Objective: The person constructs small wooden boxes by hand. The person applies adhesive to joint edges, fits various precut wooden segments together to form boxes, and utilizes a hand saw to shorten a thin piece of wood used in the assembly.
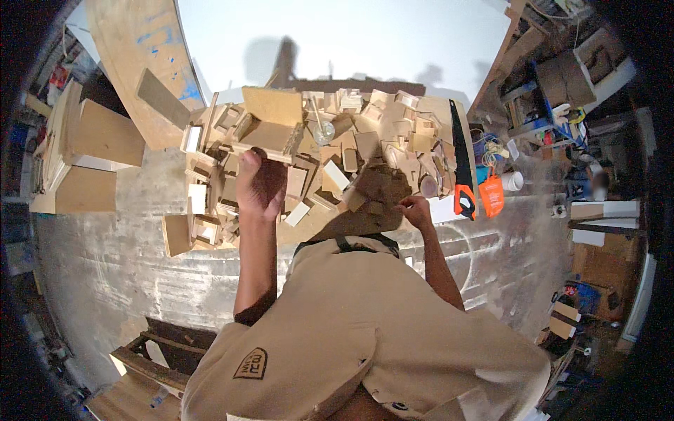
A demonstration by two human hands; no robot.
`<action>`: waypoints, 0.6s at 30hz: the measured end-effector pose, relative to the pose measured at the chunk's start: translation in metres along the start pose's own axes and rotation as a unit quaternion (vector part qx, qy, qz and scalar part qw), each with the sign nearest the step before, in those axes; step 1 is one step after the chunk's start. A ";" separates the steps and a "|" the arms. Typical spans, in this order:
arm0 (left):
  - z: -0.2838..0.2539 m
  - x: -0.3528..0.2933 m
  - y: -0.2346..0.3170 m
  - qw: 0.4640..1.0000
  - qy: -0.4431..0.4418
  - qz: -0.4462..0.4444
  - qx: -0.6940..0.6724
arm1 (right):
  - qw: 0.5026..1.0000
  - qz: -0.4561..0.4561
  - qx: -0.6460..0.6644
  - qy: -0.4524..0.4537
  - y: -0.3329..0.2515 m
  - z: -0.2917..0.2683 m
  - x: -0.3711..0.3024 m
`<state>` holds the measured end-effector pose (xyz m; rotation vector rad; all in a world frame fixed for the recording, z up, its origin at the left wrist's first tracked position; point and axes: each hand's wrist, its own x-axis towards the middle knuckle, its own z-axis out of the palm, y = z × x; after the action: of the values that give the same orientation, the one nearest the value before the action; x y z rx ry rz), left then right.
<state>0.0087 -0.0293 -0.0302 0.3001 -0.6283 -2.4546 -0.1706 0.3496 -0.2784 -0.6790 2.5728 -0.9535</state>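
Note:
My left hand point(262, 184) is closed round the near edge of a small open wooden assembly point(272, 135), made of a flat base with an upright back panel and a side piece. The hand covers part of that edge. Farther right, my right hand point(415, 210) hovers at the near edge of the table, its fingertips pinched together; whatever is between them is too small to make out. Wood offcuts point(370, 145) lie heaped over the tabletop around both hands. Just beyond the assembly, on its right, a clear jar point(324, 132) holds a stick or brush.
A handsaw point(463, 172) with an orange and black handle lies along the table's right edge, near an orange bag point(493, 195) and a white cup point(513, 182). To the left stand wooden box parts point(98, 151). A white panel point(344, 42) rises behind the table.

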 end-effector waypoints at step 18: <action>0.048 -0.046 -0.125 0.992 0.006 0.055 0.112 | 0.994 -0.049 0.091 -0.034 0.018 -0.045 0.127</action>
<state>-0.0309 0.1054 -0.0484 0.3584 -0.8943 -2.2777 -0.3028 0.3171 -0.2734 -0.7766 2.3754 -1.1582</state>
